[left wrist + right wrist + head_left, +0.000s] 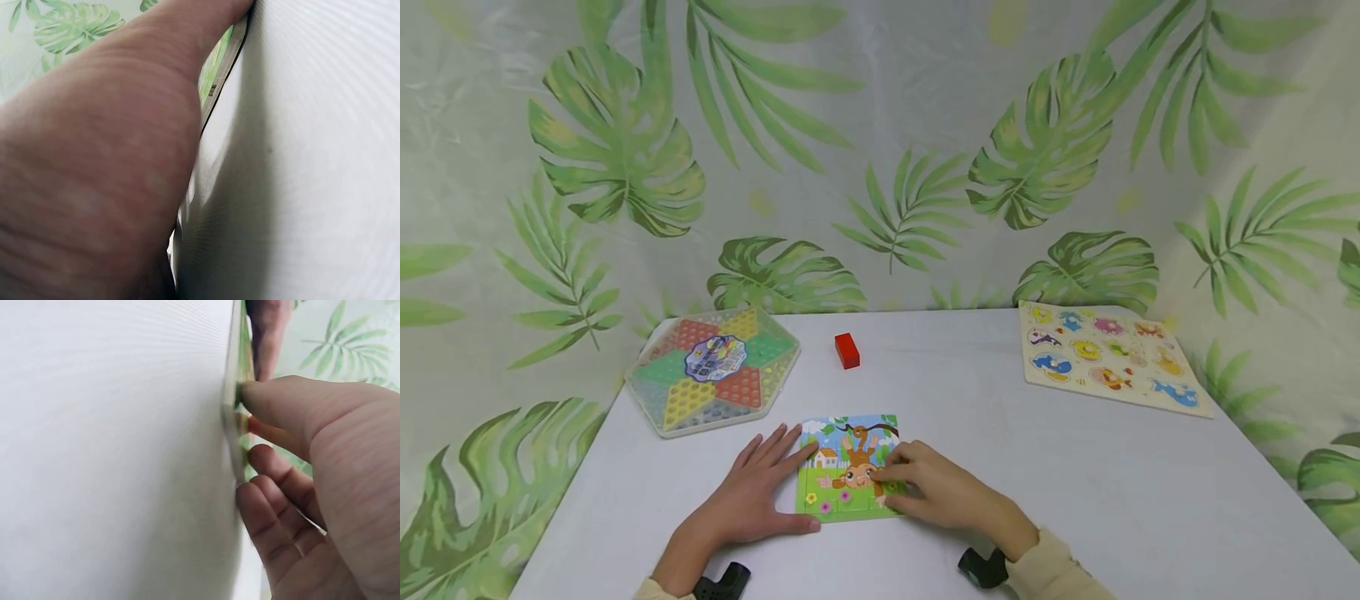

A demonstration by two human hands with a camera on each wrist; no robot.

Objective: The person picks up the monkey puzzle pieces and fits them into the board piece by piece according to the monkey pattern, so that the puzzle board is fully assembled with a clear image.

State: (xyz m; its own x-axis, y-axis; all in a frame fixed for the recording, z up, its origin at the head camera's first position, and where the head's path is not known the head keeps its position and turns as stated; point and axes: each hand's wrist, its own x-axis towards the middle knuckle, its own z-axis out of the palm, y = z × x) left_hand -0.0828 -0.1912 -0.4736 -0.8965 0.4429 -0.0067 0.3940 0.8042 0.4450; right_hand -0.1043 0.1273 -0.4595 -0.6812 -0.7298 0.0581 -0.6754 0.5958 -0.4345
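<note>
A small monkey jigsaw puzzle (848,462) lies flat on the white table (1075,483), near its front edge. My left hand (760,487) rests flat on the table with straight fingers, its fingertips and thumb touching the puzzle's left edge. The left wrist view shows that hand (112,156) close up beside the puzzle's edge (219,69). My right hand (925,492) is curled over the puzzle's lower right corner and pinches a green puzzle piece (892,486) there. In the right wrist view my right hand (312,462) has its thumb pressing on the puzzle's rim (236,381).
A red block (847,350) stands behind the puzzle. A hexagonal checkers box (713,369) sits at the back left and a wooden animal peg board (1108,357) at the back right. Leaf-patterned cloth (880,150) hangs behind the table.
</note>
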